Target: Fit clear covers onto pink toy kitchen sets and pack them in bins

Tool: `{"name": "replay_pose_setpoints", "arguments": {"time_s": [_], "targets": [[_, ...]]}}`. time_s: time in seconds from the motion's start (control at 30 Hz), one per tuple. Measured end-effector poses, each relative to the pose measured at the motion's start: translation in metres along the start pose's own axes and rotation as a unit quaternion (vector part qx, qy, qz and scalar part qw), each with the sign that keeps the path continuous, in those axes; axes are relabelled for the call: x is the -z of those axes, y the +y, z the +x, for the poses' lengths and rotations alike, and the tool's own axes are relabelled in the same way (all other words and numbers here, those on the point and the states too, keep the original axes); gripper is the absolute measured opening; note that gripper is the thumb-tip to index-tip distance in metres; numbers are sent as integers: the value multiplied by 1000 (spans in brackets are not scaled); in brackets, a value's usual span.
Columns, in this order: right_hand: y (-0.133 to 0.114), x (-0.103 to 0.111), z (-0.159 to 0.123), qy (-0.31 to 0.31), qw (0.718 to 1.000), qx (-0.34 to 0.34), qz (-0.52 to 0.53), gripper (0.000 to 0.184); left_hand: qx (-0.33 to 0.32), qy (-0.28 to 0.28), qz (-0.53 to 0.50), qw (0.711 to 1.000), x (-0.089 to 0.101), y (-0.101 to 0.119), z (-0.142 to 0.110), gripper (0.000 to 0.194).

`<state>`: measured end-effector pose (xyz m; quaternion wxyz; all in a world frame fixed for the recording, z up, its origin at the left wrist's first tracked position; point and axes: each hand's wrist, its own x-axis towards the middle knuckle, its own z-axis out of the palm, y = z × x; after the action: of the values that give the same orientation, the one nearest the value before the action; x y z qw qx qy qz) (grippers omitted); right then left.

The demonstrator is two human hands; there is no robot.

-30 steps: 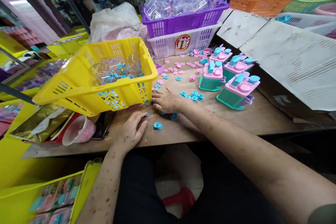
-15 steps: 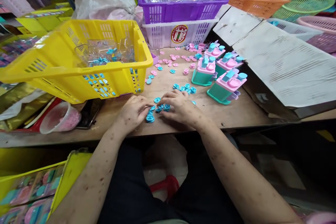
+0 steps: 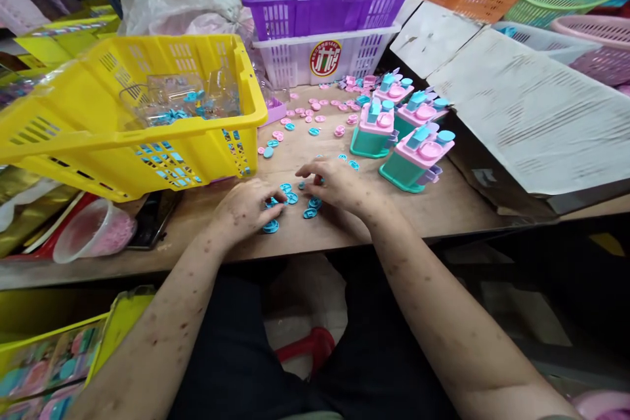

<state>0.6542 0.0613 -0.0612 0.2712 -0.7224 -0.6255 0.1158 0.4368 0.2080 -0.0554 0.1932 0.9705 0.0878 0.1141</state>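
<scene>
Small round turquoise plastic pieces [image 3: 292, 198] lie on the wooden table between my hands. My left hand [image 3: 241, 211] rests at the left of this cluster, thumb and forefinger apart, with some turquoise pieces showing beside and between them. Over the right part of the cluster is my right hand [image 3: 335, 185], fingers spread and curved downward. Close to its fingertips is a small turquoise piece; I cannot tell whether they touch it. A few more pieces [image 3: 310, 212] lie below the right palm, and others are partly hidden behind that hand.
A yellow basket [image 3: 147, 138] with clear and turquoise parts stands left. Pink and turquoise discs [image 3: 315, 131] lie scattered farther back. Several green-and-pink toy units [image 3: 411, 154] stand right, near a cardboard box [image 3: 531, 111]. Stacked purple [image 3: 329, 13] and white baskets are behind.
My hands have moved apart, and the left finger and thumb have separated. The turquoise pieces between them are rearranged. The whole view has shifted slightly.
</scene>
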Motion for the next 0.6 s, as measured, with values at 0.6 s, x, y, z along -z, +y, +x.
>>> {"name": "replay_pose_setpoints", "arguments": {"time_s": [0.6], "targets": [[43, 44, -50, 199, 973, -102, 52, 34, 15, 53, -38, 998, -4, -22, -16, 29]]}}
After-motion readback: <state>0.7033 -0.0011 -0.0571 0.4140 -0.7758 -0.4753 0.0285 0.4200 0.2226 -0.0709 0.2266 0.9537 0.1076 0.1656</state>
